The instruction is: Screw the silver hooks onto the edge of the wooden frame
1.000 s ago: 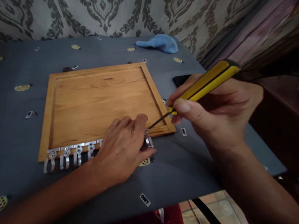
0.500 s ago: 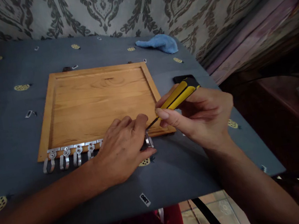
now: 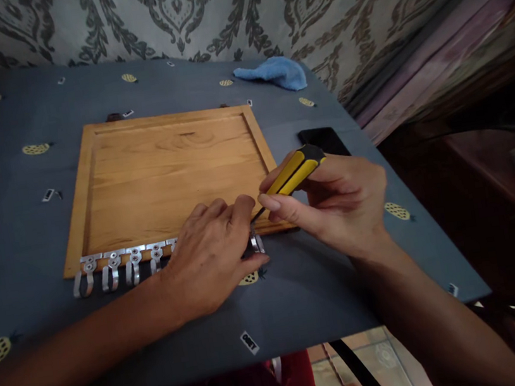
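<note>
A wooden panel (image 3: 167, 167) with a raised frame lies on the table. Along its near edge runs a metal hook rail (image 3: 122, 253) carrying several silver hooks. My left hand (image 3: 212, 250) is laid over the rail's right part, thumb below and fingers on top, closed around it; the hooks beneath the palm are hidden. Beside the thumb the end hook (image 3: 257, 244) shows. My right hand (image 3: 335, 201) grips a yellow and black screwdriver (image 3: 293, 172) by its handle. The screwdriver slants down left, its tip close to the end hook; whether it sits in a screw I cannot tell.
The table (image 3: 13, 227) has a grey-blue cover printed with pineapples. A blue cloth (image 3: 276, 74) lies at the back right, near the patterned wall. A black phone (image 3: 324, 141) lies behind my right hand. The table's right edge slants away past my right forearm.
My right hand and the screwdriver have shifted left and slightly down, and the handle has tilted. More of the phone shows. My left hand has stayed in place.
</note>
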Demonstrator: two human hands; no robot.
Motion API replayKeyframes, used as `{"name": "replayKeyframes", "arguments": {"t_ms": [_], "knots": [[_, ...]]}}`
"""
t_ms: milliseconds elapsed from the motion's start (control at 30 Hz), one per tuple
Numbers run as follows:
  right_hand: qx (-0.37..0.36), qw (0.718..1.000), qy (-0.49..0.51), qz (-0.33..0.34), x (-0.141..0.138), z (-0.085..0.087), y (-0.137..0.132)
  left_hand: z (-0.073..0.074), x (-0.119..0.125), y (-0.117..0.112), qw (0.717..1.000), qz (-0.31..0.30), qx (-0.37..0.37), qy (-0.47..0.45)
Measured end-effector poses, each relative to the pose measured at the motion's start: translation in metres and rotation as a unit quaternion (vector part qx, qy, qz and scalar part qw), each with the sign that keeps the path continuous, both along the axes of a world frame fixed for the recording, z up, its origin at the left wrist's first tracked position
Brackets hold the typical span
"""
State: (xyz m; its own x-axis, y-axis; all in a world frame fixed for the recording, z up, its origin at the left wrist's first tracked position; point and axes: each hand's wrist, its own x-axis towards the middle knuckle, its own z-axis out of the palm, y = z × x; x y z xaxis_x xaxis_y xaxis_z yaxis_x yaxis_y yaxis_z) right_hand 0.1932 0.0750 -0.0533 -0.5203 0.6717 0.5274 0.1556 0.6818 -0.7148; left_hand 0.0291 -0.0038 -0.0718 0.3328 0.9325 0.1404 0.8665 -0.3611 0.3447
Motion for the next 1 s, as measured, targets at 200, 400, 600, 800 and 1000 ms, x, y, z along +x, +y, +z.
{"name": "replayKeyframes", "arguments": {"t_ms": [200, 400, 600, 800, 1000], "knots": [[0.016, 0.999, -0.004, 0.042, 0.000, 0.003, 0.002, 0.000, 0.001, 0.001, 1.000, 0.008, -0.011, 0.003], [-0.089, 0.994, 0.040, 0.039, -0.002, 0.010, -0.008, 0.002, 0.001, 0.001, 1.000, 0.007, -0.011, 0.008], [-0.270, 0.939, 0.194, 0.086, -0.015, 0.016, -0.019, 0.007, 0.002, 0.001, 0.999, 0.001, -0.033, 0.016], [-0.253, 0.934, 0.240, 0.074, -0.032, 0.014, -0.026, 0.008, 0.000, 0.002, 0.999, 0.000, -0.043, 0.006], [-0.248, 0.950, 0.174, 0.078, -0.034, 0.019, -0.019, 0.004, 0.000, 0.001, 1.000, 0.001, -0.031, -0.003]]}}
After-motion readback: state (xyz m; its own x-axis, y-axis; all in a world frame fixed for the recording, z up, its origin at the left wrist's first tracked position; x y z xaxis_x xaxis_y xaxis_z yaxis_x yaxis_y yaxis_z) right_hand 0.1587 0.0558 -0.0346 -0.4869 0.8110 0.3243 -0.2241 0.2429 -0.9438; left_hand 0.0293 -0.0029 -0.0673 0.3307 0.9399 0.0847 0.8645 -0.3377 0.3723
